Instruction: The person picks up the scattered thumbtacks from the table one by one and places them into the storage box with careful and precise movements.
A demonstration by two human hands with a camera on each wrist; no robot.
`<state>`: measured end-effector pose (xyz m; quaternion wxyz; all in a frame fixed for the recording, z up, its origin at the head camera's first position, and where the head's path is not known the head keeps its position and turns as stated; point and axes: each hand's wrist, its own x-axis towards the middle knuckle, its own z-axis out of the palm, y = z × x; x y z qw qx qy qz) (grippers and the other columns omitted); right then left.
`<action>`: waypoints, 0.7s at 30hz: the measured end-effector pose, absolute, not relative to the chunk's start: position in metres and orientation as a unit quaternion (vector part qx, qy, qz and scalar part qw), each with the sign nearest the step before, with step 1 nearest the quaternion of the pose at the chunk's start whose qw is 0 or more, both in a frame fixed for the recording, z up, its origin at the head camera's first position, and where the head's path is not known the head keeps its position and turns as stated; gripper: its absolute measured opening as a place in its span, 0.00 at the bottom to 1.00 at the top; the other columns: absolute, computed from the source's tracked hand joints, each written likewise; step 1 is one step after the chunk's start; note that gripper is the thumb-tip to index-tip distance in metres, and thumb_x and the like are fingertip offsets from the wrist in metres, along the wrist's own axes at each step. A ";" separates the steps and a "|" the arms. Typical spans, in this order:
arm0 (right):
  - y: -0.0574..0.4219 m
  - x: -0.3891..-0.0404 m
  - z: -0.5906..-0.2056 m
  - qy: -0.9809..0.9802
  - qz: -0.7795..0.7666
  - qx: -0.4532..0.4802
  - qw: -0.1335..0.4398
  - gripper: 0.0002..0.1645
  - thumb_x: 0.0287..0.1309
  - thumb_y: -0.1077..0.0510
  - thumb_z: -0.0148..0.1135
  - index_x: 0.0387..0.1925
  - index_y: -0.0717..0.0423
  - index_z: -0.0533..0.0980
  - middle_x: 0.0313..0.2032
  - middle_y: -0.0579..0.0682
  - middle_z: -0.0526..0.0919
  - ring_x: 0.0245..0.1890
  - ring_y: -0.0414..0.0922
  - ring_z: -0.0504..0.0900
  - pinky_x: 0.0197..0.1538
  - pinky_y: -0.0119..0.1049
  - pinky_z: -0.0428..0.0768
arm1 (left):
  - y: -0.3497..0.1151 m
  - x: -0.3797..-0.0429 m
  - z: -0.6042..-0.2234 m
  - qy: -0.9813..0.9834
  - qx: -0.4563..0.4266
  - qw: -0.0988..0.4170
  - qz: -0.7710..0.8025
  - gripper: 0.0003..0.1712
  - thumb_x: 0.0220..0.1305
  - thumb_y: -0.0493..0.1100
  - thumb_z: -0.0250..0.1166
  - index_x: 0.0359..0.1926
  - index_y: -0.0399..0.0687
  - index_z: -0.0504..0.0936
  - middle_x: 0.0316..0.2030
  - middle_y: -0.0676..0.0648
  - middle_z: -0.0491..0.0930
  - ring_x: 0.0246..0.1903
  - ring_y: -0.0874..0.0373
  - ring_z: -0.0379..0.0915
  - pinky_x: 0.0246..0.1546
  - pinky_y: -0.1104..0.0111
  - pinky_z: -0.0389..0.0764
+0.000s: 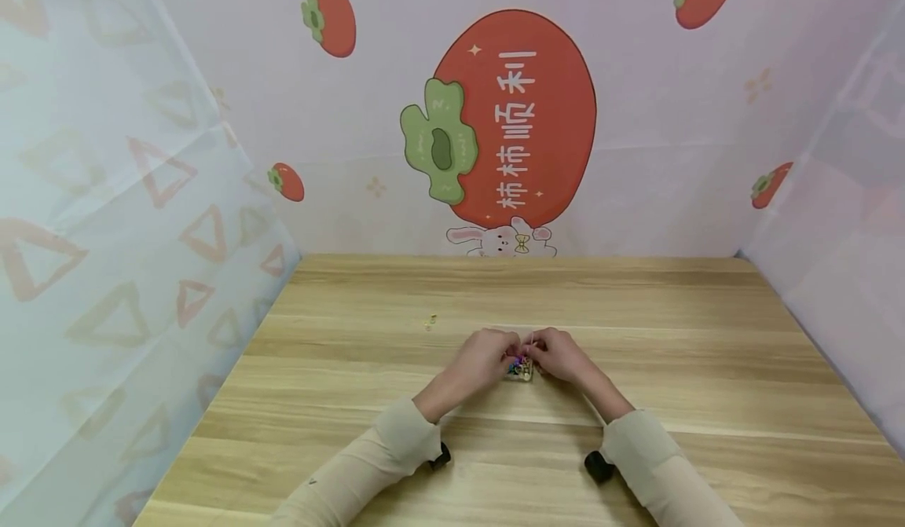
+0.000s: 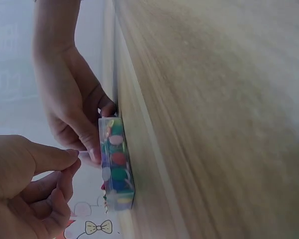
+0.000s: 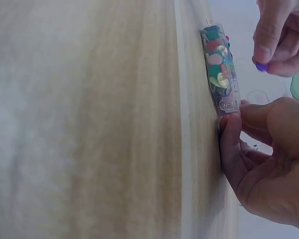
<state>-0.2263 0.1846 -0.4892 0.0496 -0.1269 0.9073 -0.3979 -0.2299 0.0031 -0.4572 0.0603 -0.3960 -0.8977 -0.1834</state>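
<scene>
A small clear plastic box (image 1: 521, 378) of colourful thumbtacks lies on the wooden table between the two hands. Through its side wall (image 3: 222, 69) show round heads in green, pink, red, blue and gold. My right hand (image 1: 561, 354) grips one end of the box with thumb and fingers, low against the tabletop; the right wrist view shows this hand (image 3: 271, 159) close up. Just above the box, my left hand (image 1: 488, 356) pinches a small purple thumbtack (image 3: 261, 66) between thumb and forefinger. In the left wrist view the left hand's (image 2: 35, 184) fingertips hide that thumbtack.
A few tiny yellow pieces (image 1: 430, 322) lie on the table (image 1: 353, 338), beyond the hands and to the left. Patterned cloth (image 1: 368, 103) walls stand along the table's back and sides. A black band (image 1: 599, 467) sits under each sleeve cuff.
</scene>
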 end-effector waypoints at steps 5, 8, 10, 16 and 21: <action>0.184 -0.226 -0.491 0.905 -0.402 -0.124 0.057 0.08 0.64 0.60 0.57 0.32 0.54 0.81 0.13 0.49 0.77 0.11 0.37 0.69 0.19 0.30 0.67 | 0.010 -0.229 -0.461 -0.896 -0.397 0.070 -0.185 0.02 0.58 0.38 0.67 0.34 0.49 0.83 0.30 0.54 0.85 0.30 0.65 0.77 0.32 0.74 0.79; 0.183 -0.227 -0.492 0.906 -0.403 -0.121 0.054 0.08 0.64 0.61 0.57 0.30 0.54 0.80 0.12 0.49 0.76 0.11 0.37 0.69 0.18 0.30 0.67 | 0.011 -0.230 -0.464 -0.894 -0.396 0.070 -0.198 0.03 0.58 0.38 0.67 0.34 0.49 0.83 0.31 0.53 0.86 0.32 0.65 0.78 0.33 0.75 0.80; 0.183 -0.227 -0.493 0.905 -0.403 -0.125 0.052 0.08 0.64 0.61 0.57 0.30 0.54 0.80 0.12 0.48 0.76 0.11 0.37 0.69 0.19 0.30 0.67 | 0.011 -0.230 -0.466 -0.893 -0.391 0.066 -0.211 0.03 0.59 0.38 0.67 0.35 0.48 0.83 0.32 0.52 0.86 0.33 0.64 0.79 0.34 0.75 0.80; 0.184 -0.228 -0.493 0.906 -0.399 -0.131 0.050 0.07 0.64 0.60 0.57 0.34 0.54 0.81 0.14 0.48 0.77 0.12 0.38 0.71 0.21 0.32 0.71 | 0.002 -0.233 -0.468 -0.891 -0.384 0.065 -0.232 0.04 0.60 0.37 0.65 0.37 0.47 0.83 0.33 0.51 0.86 0.31 0.66 0.77 0.32 0.75 0.79; 0.186 -0.229 -0.493 0.908 -0.397 -0.130 0.043 0.07 0.64 0.61 0.57 0.34 0.55 0.81 0.15 0.47 0.77 0.13 0.38 0.71 0.22 0.32 0.73 | -0.011 -0.237 -0.464 -0.896 -0.373 0.065 -0.231 0.03 0.61 0.38 0.63 0.36 0.48 0.83 0.31 0.52 0.85 0.27 0.67 0.74 0.29 0.75 0.78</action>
